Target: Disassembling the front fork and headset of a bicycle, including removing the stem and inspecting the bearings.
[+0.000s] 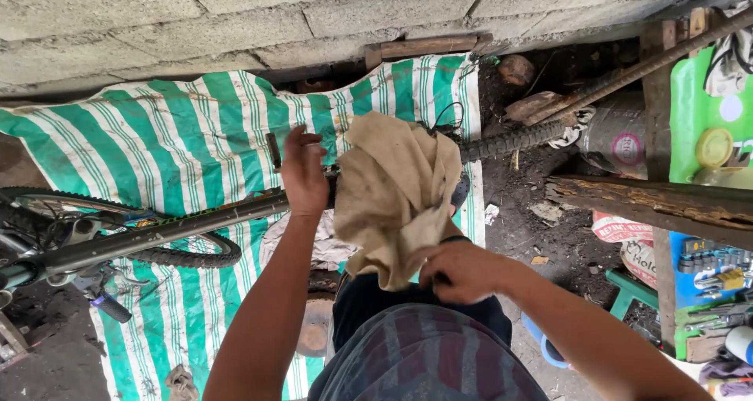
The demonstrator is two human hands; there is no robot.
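A dark bicycle frame (157, 232) lies across a green-and-white striped tarp (180, 134), its knobby tyre (510, 141) reaching toward the right. My left hand (304, 174) rests on the frame tube, fingers apart and thumb raised. My right hand (459, 272) grips the lower edge of a beige rag (392, 189) that hangs draped over the frame and hides the part beneath. A front wheel (184, 254) sits at the left under the tube.
A concrete block wall (235, 17) runs along the top. At the right stand a rough wooden plank (659, 201), a metal rod (651, 64), sacks and a rack of tools (714, 272). Dark dirt floor (533, 236) lies between tarp and plank.
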